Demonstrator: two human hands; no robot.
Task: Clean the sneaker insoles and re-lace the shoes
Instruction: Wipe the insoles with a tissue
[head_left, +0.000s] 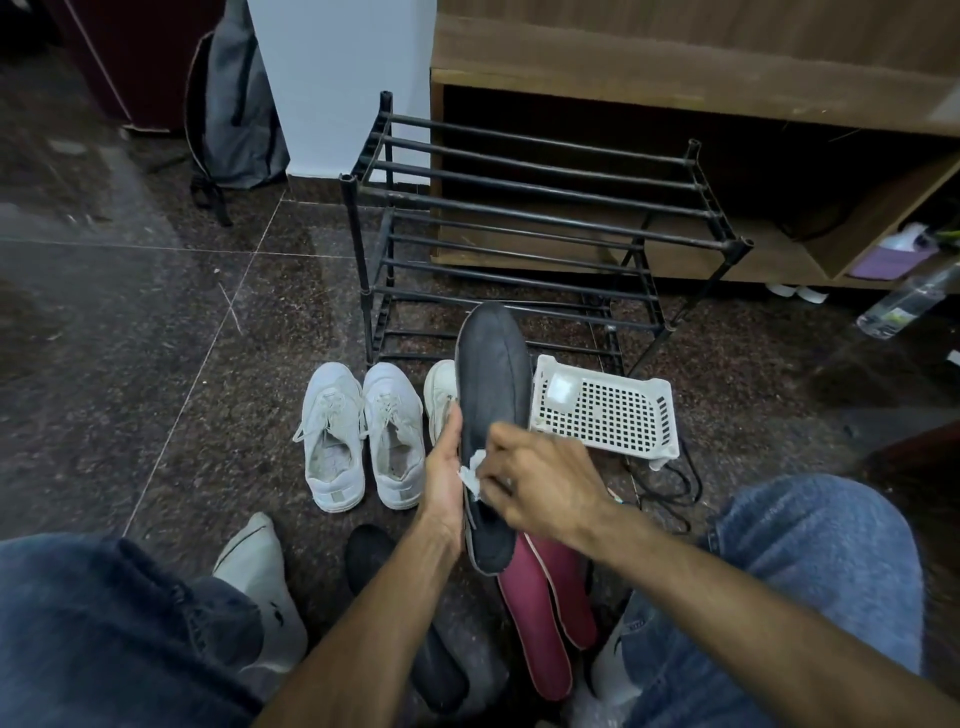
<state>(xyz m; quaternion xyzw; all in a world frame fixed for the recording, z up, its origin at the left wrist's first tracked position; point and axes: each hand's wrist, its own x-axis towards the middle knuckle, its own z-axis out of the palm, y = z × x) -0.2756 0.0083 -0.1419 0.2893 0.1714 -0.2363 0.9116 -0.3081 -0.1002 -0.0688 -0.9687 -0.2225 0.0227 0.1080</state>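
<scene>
My left hand grips a dark grey insole along its left edge and holds it upright, toe end up. My right hand pinches a crumpled white wipe and presses it on the insole's lower half. Two maroon insoles lie on the floor under my right forearm. Another dark insole lies partly hidden under my left forearm. A pair of white sneakers stands on the floor to the left. A third white sneaker shows behind the held insole.
A black metal shoe rack stands ahead before a wooden cabinet. A white perforated plastic basket holding a white pad sits to the right, a black cord behind it. A clear bottle lies far right. My jeans-clad knees and white socks frame the bottom.
</scene>
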